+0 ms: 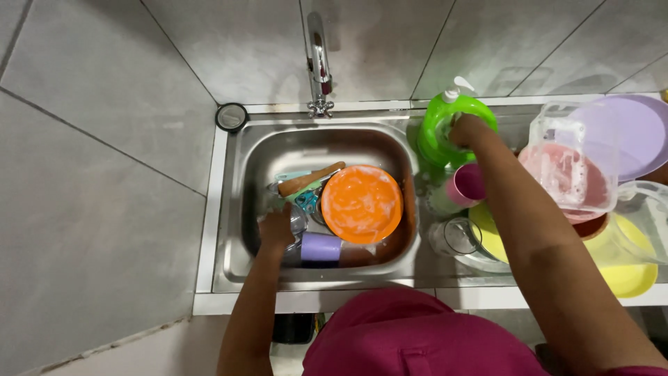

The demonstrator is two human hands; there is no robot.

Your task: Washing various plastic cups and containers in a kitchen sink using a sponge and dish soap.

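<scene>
From my remote seat, the far left of the view was grey tiled floor, and a small round black drain cap [231,116] sat at the corner of the counter. Next came the steel sink [236,230], with the chrome tap [319,59] standing over its back edge.

My left hand [276,228] was down in the basin, fingers curled together around a clear glass [298,221]. I could not tell how tightly they gripped it, since the hand hid most of the contact. Just beside the hand lay a lilac cup [321,247] on its side, touching the soapy orange plate [362,203] that filled the middle of the sink. A wooden-handled utensil [310,179] rested behind the plate, with teal-handled pieces [306,200] under it.

Further right, on the counter by the sink's edge, stood the green pump bottle of dish soap [438,129]. My right hand [467,130] was on top of it, fingers bunched and pressed down near the white pump head [456,90]. Below my forearm were a pink cup [466,184] and a clear glass tumbler [456,237], the tumbler near a yellow plate [626,278]. At the far right a clear plastic jug [574,163] with foam stood in front of a lilac plate [637,132].
</scene>
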